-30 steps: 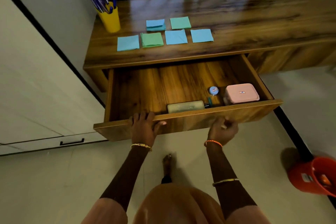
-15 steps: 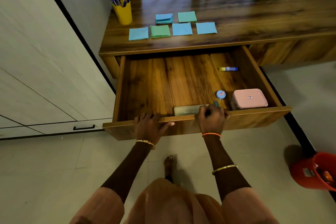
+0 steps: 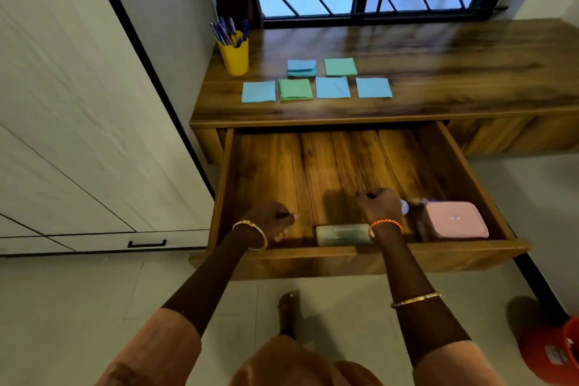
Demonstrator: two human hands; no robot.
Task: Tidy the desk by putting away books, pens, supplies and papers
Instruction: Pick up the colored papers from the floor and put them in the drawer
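Inside the open drawer (image 3: 313,166), both hands curl; grip unclear. Notes (image 3: 332,87) look light, flimsy: lift by edges.

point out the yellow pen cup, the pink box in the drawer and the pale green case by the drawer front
yellow plastic pen cup (image 3: 235,58), head view, middle of its side wall
pink rounded rectangular box (image 3: 456,221), head view, centre of its lid
pale green long case (image 3: 341,233), head view, middle of its top face

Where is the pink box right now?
The pink box sits inside the open drawer, in its front right corner, just right of the person's right hand.
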